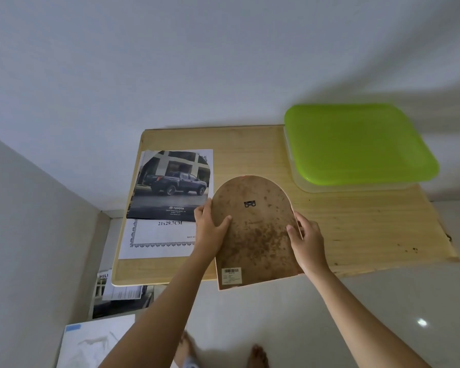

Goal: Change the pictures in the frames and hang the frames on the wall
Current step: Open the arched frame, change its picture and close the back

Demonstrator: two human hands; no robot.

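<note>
An arch-shaped picture frame (252, 229) is held above the near edge of a low wooden table (356, 229), its stained brown back facing me. A small metal hanger sits near its top and a barcode sticker near its bottom. My left hand (210, 229) grips its left edge, thumb on the back. My right hand (307, 241) grips its right edge. A car picture (170, 184) with an arch cut from its top lies on the table's left part, over a white bordered sheet (157, 240) printed 21x29.7CM.
A clear box with a green lid (356, 144) stands on the table's far right. Loose papers and brochures (122, 298) lie on the floor at the left by the wall corner. The white wall (197, 62) rises behind the table. My feet show below.
</note>
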